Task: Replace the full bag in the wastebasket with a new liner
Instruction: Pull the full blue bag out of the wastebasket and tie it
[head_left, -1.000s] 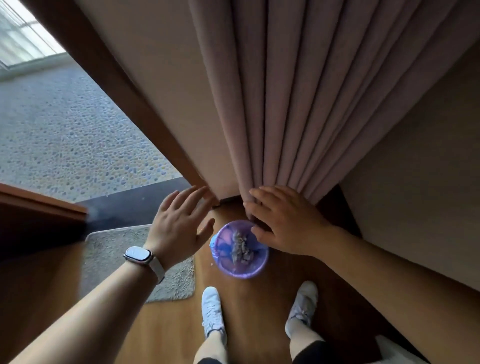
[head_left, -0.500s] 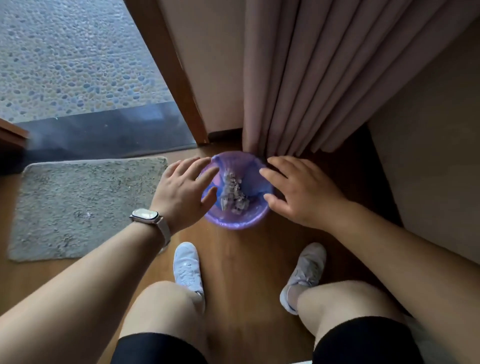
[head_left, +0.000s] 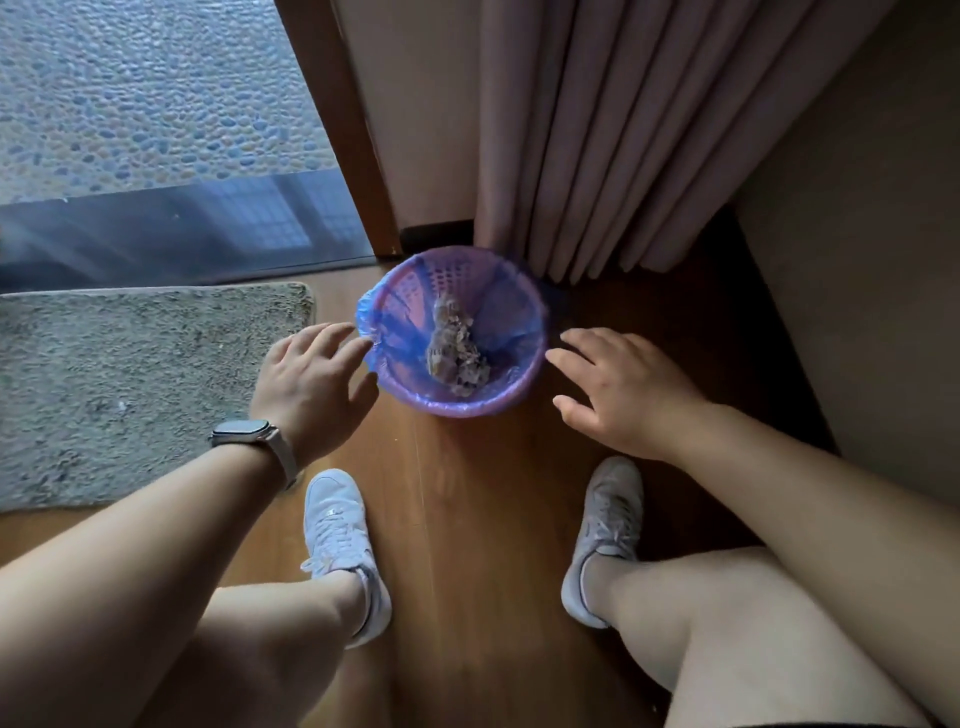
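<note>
A small pink lattice wastebasket (head_left: 488, 402) stands on the wooden floor by the curtain. A translucent blue bag (head_left: 400, 332) lines it, its edge folded over the rim. Crumpled rubbish (head_left: 457, 353) lies inside. My left hand (head_left: 306, 384), with a watch on the wrist, hovers at the basket's left side, fingers spread and the fingertips at the bag's rim. To the right of the basket my right hand (head_left: 618, 389) is held with fingers spread, a small gap between it and the rim. Neither hand holds anything.
A grey mat (head_left: 130, 384) lies on the floor to the left. A pink curtain (head_left: 597, 156) hangs just behind the basket. A wooden door frame (head_left: 343, 130) and glass pane are at the back left. My two white shoes (head_left: 337, 540) stand close in front.
I have crouched lower, so the basket looks nearer. Both hands have drawn apart from over the basket to its sides.
</note>
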